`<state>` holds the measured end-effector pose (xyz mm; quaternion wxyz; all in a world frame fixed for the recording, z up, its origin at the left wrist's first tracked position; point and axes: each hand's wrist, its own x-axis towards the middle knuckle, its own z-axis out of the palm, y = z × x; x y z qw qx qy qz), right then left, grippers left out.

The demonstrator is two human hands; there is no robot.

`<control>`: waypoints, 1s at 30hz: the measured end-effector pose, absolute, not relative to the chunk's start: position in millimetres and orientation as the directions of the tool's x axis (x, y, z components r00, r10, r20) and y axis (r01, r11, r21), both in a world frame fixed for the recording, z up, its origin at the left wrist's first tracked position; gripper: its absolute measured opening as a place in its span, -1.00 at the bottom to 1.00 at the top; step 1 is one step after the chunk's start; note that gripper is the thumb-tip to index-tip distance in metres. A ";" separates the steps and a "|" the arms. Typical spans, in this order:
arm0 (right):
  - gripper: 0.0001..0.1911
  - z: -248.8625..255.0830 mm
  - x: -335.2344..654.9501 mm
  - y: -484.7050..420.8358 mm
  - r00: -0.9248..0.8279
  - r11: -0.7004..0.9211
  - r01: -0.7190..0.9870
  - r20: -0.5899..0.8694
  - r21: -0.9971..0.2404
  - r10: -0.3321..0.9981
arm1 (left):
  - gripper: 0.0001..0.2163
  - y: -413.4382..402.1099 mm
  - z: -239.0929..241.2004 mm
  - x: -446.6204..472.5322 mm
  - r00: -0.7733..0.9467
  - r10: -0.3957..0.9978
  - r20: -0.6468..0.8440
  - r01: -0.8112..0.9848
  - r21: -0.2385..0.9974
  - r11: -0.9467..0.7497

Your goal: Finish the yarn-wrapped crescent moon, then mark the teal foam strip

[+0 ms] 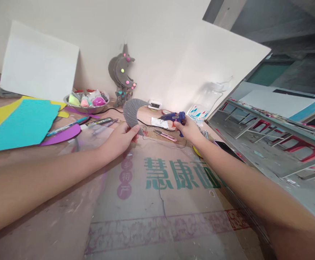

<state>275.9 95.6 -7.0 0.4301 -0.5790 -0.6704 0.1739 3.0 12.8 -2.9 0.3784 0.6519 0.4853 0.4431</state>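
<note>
My left hand [125, 139] pinches the lower end of a grey crescent moon [132, 112] that looks wrapped in yarn; it is held up off the table. In my right hand [188, 128] is a blue hot glue gun [173, 117], its nozzle pointing left above a small white paper [160, 122]. A gap separates the nozzle from the crescent. Between the two hands lies a pair of pink thread snips [165, 135]. A finished-looking grey moon ornament [122, 72] with coloured pompoms stands against the wall.
A metal bowl [88, 104] holds bagged coloured pieces. Turquoise [24, 124] and purple [62, 135] sheets lie at left, near pens and a cutter [96, 123]. A small digital clock [155, 105] and a clear bag [203, 103] stand at the back. A printed plastic sheet [157, 202] covers the front.
</note>
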 end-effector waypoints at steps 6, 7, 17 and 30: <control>-0.63 -16.4 273.1 121.8 0.110 0.214 0.625 0.356 -0.750 0.928 | -0.71 10.2 1.0 3.6 0.128 0.973 0.194 0.368 0.901 -0.228; -0.58 -19.0 273.6 122.5 0.115 0.200 0.630 0.345 -0.750 0.932 | -0.71 10.5 0.8 3.6 0.125 0.975 0.182 0.368 0.904 -0.216; -0.59 -2.5 264.5 66.9 0.067 0.447 0.727 0.702 -0.521 0.709 | -0.72 11.9 -1.4 3.3 0.144 0.972 0.184 0.348 0.910 -0.224; -0.44 -5.4 194.5 1.1 -0.326 0.186 0.507 0.012 -0.842 0.945 | -0.75 12.0 -0.6 4.4 0.166 0.964 0.207 0.264 0.933 -0.246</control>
